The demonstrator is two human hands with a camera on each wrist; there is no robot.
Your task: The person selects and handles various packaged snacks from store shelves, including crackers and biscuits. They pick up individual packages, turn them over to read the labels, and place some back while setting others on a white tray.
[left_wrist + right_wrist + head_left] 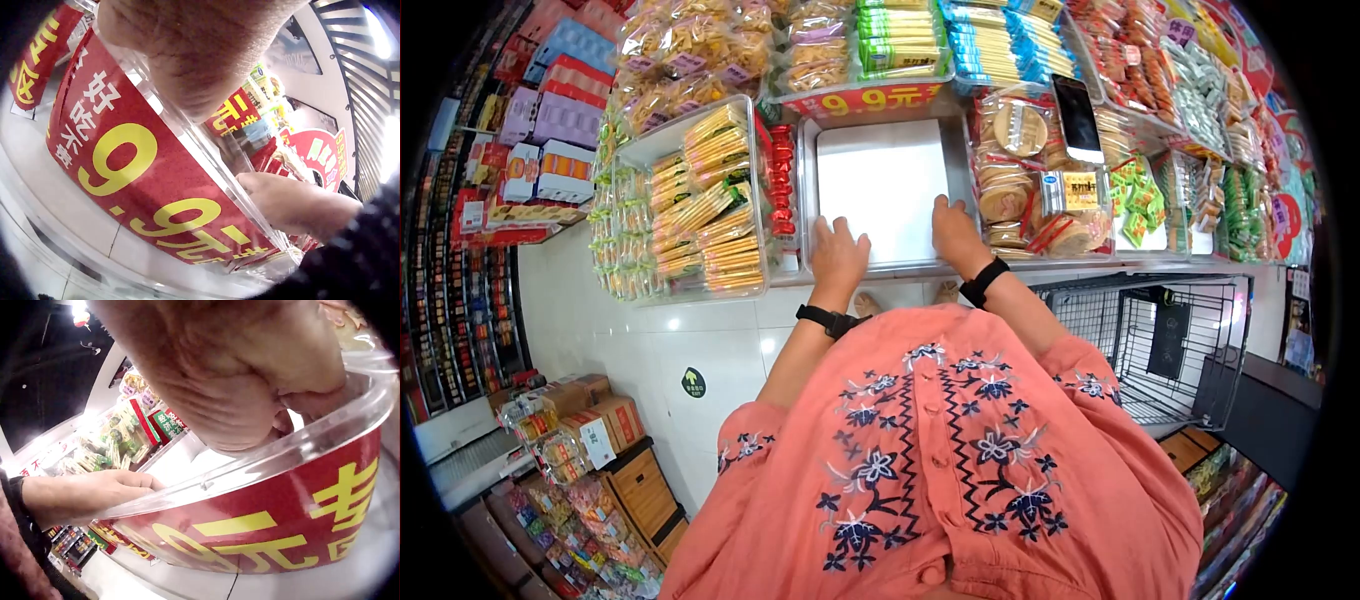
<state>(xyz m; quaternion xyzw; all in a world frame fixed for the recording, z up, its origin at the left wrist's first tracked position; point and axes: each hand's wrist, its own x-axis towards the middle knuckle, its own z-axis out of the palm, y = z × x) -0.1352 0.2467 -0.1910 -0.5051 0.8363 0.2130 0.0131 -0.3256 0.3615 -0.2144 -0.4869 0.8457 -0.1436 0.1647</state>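
A clear bin sits toward twelve o'clock in the head view, a white board lying flat inside it. At the bin's seven o'clock, the left hand reaches over the near rim, fingers loose and spread against the board, grasping nothing. At its four o'clock, the right hand bends its fingers inward by the board's edge; whether they grip it I cannot tell. Both hands wear dark bands (the wrist views sit low, facing a red price label across the bin's front).

Around the bin: red packets and then bagged sticks at nine o'clock, a 9.9 sign at twelve, round crackers at three, and a phone on packs at two. A wire cart stands toward four o'clock in the head view.
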